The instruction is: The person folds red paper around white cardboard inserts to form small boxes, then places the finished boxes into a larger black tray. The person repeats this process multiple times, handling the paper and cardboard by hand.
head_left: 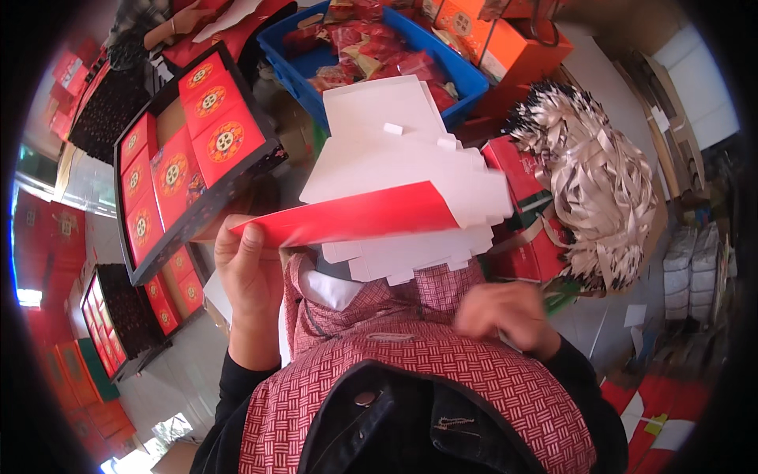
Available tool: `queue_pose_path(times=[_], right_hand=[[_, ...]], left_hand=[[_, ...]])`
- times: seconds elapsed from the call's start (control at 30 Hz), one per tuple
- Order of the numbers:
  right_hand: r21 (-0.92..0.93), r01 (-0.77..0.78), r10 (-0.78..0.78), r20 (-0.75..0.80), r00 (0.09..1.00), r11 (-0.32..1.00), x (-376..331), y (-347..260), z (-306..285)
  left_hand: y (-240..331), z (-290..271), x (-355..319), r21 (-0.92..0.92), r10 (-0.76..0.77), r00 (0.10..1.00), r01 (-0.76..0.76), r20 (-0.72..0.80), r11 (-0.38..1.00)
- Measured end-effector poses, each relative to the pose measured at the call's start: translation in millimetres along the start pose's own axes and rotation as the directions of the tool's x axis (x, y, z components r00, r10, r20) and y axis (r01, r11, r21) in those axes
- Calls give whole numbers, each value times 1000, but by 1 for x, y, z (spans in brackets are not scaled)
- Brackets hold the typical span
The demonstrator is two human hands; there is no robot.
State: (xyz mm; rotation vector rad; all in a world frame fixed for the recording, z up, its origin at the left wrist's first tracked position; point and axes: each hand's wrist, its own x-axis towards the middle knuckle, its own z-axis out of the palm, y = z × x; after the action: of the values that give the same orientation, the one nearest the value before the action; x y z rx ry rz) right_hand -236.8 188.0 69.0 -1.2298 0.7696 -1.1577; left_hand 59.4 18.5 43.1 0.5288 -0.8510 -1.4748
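Note:
My left hand pinches the end of a red cardboard piece between thumb and fingers. That piece stretches to the right across a stack of white die-cut cardboard blanks, which lie on or just over my lap. Whether it is joined to the top blank I cannot tell. My right hand hovers over the red checked apron, to the right of the blanks. Motion blurs its curled fingers, so whether they hold anything does not show. Two small white bits rest on the top blank.
Left, a black tray holds several red boxes with round emblems. A blue crate of red packets stands ahead, beside orange gift boxes. Right, a big bundle of beige ribbons lies by red boxes. Another person's hand shows far left.

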Motion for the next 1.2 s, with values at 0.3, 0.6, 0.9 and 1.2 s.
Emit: queue_pose_path(times=[0.3, 0.6, 0.9, 1.2], right_hand=[[-190, -151, 43, -479, 877, 970, 81, 14, -43], [-995, 49, -77, 43, 996, 83, 176, -43, -107], [-957, 202, 5, 208, 978, 208, 110, -4, 16], [-895, 150, -42, 146, 988, 420, 106, -2, -8]], left_hand=[[31, 15, -9, 259, -498, 799, 430, 338, 865], [-28, 30, -23, 478, -633, 774, 560, -10, 677], [-21, 31, -16, 462, -476, 879, 409, 33, 787], [-24, 21, -18, 690, -489, 859, 260, 154, 675]])
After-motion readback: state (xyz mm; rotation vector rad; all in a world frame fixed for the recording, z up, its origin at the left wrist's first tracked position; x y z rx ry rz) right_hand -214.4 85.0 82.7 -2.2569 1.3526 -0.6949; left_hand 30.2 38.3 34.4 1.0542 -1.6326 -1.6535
